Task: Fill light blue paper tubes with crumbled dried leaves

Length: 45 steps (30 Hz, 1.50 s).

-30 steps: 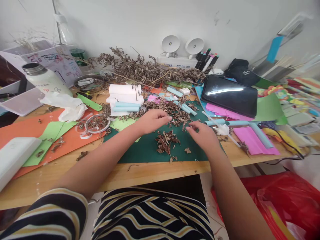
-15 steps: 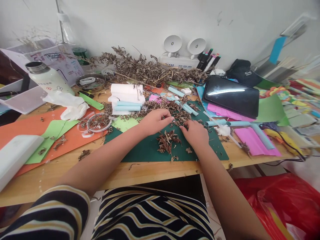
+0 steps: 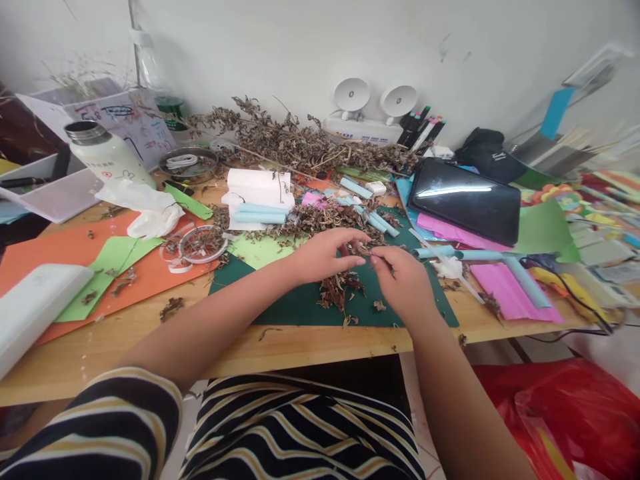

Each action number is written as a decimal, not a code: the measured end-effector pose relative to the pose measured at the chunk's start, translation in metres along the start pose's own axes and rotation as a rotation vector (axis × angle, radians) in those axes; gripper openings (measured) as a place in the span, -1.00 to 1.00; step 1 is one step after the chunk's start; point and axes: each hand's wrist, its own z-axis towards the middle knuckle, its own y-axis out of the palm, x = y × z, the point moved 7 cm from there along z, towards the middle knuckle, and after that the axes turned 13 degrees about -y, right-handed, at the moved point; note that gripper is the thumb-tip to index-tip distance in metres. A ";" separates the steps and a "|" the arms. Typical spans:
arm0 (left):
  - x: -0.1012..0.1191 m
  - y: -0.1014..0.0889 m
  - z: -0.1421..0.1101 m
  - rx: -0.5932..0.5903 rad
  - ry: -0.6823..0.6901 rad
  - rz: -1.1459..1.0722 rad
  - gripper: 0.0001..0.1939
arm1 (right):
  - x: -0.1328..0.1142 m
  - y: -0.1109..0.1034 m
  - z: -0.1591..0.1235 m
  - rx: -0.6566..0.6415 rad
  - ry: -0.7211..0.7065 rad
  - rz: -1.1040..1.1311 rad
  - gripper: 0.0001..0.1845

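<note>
Our right hand [image 3: 405, 280] has its thumb and forefinger brought together on a dried leaf [image 3: 365, 251]; our left hand [image 3: 327, 257] is just beside it, its thumb and forefinger apart around the same leaf, though the piece is small and we cannot tell whether they touch it; below our fingers a small pile of leaves [image 3: 340, 292] lies on the green mat [image 3: 285, 303], and a larger heap of leaves [image 3: 320, 219] spreads behind our hands. We find handwriting in several colours on the pale box [image 3: 115, 113] at the far left, with what looks like "5.8" among it; the cream bottle [image 3: 113, 160] in front carries small characters and a line drawing, the white twin-lamp unit [image 3: 367, 131] shows blue print, and the black cap [image 3: 486, 152] has white lettering, all too small for us to read. The surface is a light wooden table [image 3: 230, 357]; orange paper [image 3: 30, 267] lies at the left with green strips over it, pink paper [image 3: 495, 283] lies at the right, and a black tablet [image 3: 465, 201] rests behind that, its screen catching a bright streak of light. Dry branches [image 3: 300, 143] stretch along the back, near a marked pale wall [image 3: 260, 53]; a red plastic bag [image 3: 575, 407] sits below the table's right side.
</note>
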 end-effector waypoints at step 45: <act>0.004 -0.029 -0.008 0.332 0.178 0.071 -0.67 | 0.092 -0.018 0.000 -0.268 0.272 -0.184 -0.83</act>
